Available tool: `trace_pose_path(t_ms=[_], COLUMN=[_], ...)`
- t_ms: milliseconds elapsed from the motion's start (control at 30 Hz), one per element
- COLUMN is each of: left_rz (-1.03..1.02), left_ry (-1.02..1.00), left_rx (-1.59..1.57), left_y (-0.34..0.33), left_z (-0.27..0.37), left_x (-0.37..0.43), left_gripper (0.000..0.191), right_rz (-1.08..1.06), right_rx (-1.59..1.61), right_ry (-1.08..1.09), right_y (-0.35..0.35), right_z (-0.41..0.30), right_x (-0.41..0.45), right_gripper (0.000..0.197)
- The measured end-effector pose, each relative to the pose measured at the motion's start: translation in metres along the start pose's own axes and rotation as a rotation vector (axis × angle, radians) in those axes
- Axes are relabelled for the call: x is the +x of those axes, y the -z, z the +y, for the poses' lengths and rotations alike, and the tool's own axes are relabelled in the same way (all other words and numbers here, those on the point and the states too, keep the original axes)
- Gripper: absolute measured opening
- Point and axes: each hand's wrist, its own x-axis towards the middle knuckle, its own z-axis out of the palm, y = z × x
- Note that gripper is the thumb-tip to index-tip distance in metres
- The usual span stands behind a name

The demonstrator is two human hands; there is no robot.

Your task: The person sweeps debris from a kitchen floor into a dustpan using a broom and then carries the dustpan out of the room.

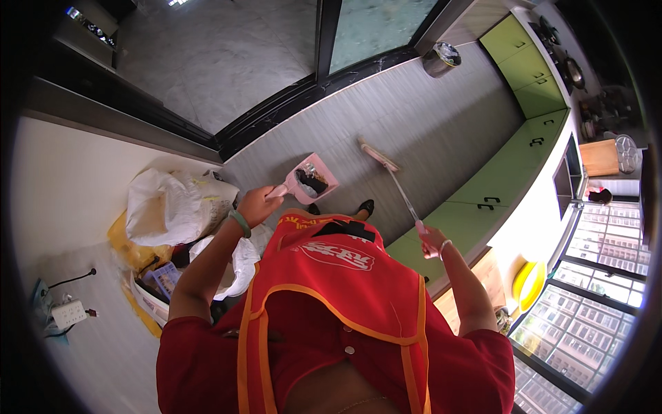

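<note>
My left hand (257,207) grips the handle of a pink dustpan (331,182). Dark and pale rubbish (310,181) lies in the pan, some of it like crumpled plastic. In my right hand (433,241) is the pink grip of a long-handled broom (380,156) with a thin pale shaft. Its pinkish head is down at the grey floor (439,124), apart from the dustpan and to the right of it. Whether the dustpan touches the floor I cannot tell.
White sacks (165,207) and a box of odds and ends crowd the left wall. A lined bin (441,61) stands beyond, near the black-framed sliding door (323,77). Green cabinets (504,176) run along the right under a counter bearing a yellow basin (528,285).
</note>
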Motion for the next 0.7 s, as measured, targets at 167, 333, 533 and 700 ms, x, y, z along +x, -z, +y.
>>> trace_pose_path(t_ms=[167, 333, 533, 700], left_rz=[-0.037, -0.020, 0.041, 0.113], left_ry=[0.118, 0.111, 0.032, 0.039], left_rx=[-0.024, -0.006, 0.026, -0.093], left_y=[0.002, -0.002, -0.003, -0.001], left_z=[-0.002, -0.012, -0.023, -0.030], left_x=[0.008, 0.015, 0.013, 0.003], left_gripper=[0.026, 0.027, 0.026, 0.027], right_rz=[0.031, 0.018, -0.129, -0.111], right_rx=[-0.275, -0.481, -0.352, -0.181], right_ry=[0.062, 0.000, 0.047, 0.035], right_y=[-0.021, -0.069, -0.056, -0.039], right_z=[-0.004, 0.020, 0.049, 0.069], right_x=[0.048, -0.008, -0.037, -0.065], right_gripper=[0.052, 0.064, 0.056, 0.051])
